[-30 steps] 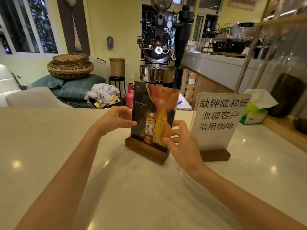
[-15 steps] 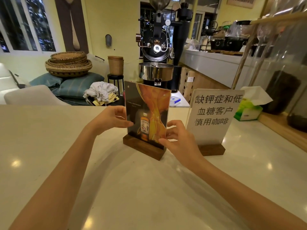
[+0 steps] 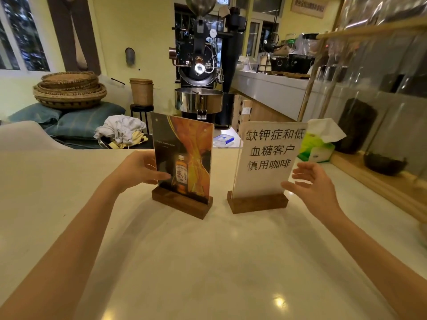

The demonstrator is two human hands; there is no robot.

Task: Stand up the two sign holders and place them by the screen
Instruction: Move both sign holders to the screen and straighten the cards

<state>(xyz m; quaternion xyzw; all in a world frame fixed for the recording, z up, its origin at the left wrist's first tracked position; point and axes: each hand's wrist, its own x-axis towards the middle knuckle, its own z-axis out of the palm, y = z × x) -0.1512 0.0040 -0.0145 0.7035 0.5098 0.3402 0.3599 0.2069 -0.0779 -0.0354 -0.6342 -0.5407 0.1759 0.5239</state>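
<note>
Two sign holders stand upright on the white counter [image 3: 208,262], each an acrylic sheet in a dark wooden base. The poster sign holder [image 3: 184,158] shows a bottle on orange. My left hand [image 3: 138,172] grips its left edge, thumb in front and fingers behind. The white sign holder [image 3: 268,158] with black Chinese text stands a short gap to its right. My right hand [image 3: 309,183] is at that sign's lower right edge, fingers spread; I cannot tell if it touches. The clear screen [image 3: 392,88] with a wooden frame rises along the counter's right side.
A green tissue box [image 3: 316,146] sits behind the white sign, by the screen's wooden sill [image 3: 381,190]. A dark bowl [image 3: 383,165] rests on that sill. Beyond the counter stand a coffee roaster [image 3: 201,72], stacked baskets [image 3: 69,88] and cushions.
My right hand has let go of the poster sign's right edge and moved right to the white sign's right edge. My left hand keeps its hold on the poster sign.
</note>
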